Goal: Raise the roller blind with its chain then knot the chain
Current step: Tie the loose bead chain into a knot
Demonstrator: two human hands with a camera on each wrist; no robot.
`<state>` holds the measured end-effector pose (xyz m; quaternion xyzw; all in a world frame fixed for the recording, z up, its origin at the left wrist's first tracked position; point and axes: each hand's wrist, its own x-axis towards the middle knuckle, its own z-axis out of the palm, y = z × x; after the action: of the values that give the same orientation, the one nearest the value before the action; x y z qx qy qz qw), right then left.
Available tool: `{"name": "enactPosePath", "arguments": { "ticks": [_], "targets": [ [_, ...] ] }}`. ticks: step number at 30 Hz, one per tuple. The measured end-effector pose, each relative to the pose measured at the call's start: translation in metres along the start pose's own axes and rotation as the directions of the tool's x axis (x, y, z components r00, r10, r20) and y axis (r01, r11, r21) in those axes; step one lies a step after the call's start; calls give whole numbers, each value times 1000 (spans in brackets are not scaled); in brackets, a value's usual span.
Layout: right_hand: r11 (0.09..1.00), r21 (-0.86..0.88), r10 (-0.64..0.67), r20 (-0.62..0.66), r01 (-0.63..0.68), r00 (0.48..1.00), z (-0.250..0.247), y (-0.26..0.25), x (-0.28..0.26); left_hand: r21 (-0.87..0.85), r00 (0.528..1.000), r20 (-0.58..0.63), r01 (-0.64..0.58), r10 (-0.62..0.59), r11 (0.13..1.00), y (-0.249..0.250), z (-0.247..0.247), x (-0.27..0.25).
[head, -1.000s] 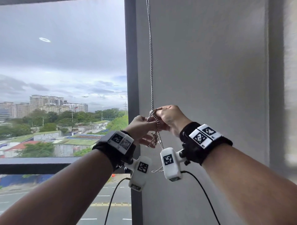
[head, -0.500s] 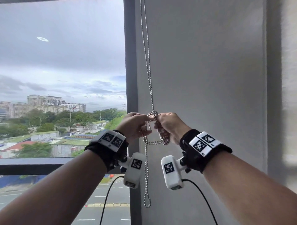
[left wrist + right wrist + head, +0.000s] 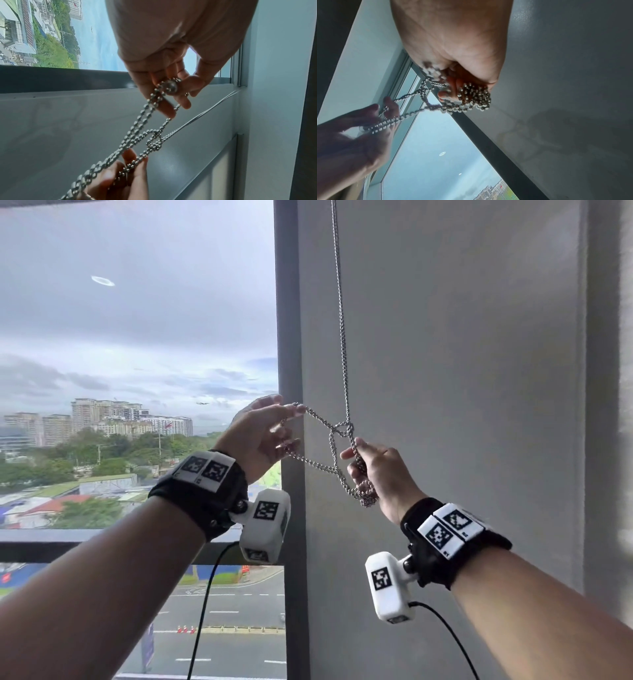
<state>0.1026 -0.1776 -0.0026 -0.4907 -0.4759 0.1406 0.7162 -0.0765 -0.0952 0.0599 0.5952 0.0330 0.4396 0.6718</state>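
Note:
A silver bead chain (image 3: pixel 342 337) hangs down the grey wall from above. A loose knot (image 3: pixel 343 429) (image 3: pixel 155 142) sits in it at chest height. My left hand (image 3: pixel 263 433) (image 3: pixel 168 86) is to the left of the knot and pinches a loop of the chain (image 3: pixel 150 102) at its fingertips, pulling it out sideways. My right hand (image 3: pixel 373 470) (image 3: pixel 453 75) is just below the knot and grips a bunched handful of chain (image 3: pixel 364 494) (image 3: pixel 471 98). The roller blind itself is out of view.
A dark window frame post (image 3: pixel 289 337) stands just left of the chain, with glass and a city view beyond. The grey wall (image 3: pixel 462 371) fills the right side. A horizontal frame bar (image 3: pixel 51 542) crosses below my left wrist.
My hands have moved apart: the left hand drew a loop of chain up and to the left, the right hand dropped lower with the bunched chain. The hanging tail is gathered up.

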Motion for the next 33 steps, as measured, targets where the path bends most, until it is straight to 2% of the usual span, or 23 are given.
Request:
{"name": "enactPosePath", "arguments": {
  "ticks": [4, 7, 11, 18, 21, 24, 26, 29, 33],
  "targets": [
    [997, 45, -57, 43, 55, 997, 8, 9, -5, -64, 996, 71, -48, 52, 997, 4, 7, -5],
    [998, 26, -62, 26, 61, 998, 10, 13, -6, -19, 996, 23, -81, 81, 997, 7, 11, -4],
    [998, 35, -58, 2, 58, 998, 6, 12, -6, 39, 995, -69, -64, 67, 997, 15, 7, -6],
    [986, 160, -42, -46, 49, 998, 5, 2, -8, 60, 986, -136, -92, 99, 994, 11, -4, -8],
    [978, 205, -37, -53, 47, 998, 7, -2, -9, 60, 998, -63, -8, 12, 998, 6, -4, -13],
    [976, 211, -46, -31, 51, 998, 8, -4, -12, 128, 984, 80, 147, -158, 981, -2, -9, -18],
    [972, 231, -40, -2, 40, 999, 8, -4, -13, 197, 938, 188, 255, -292, 947, -13, -10, -20],
    [970, 242, -14, 46, 2, 999, 9, -6, -14, 261, 852, 261, 390, -453, 883, -33, -4, -23],
    [975, 221, -3, 87, -16, 996, 10, -7, -17, 349, 784, 288, 449, -550, 823, -61, 3, -25]
  ]
}}
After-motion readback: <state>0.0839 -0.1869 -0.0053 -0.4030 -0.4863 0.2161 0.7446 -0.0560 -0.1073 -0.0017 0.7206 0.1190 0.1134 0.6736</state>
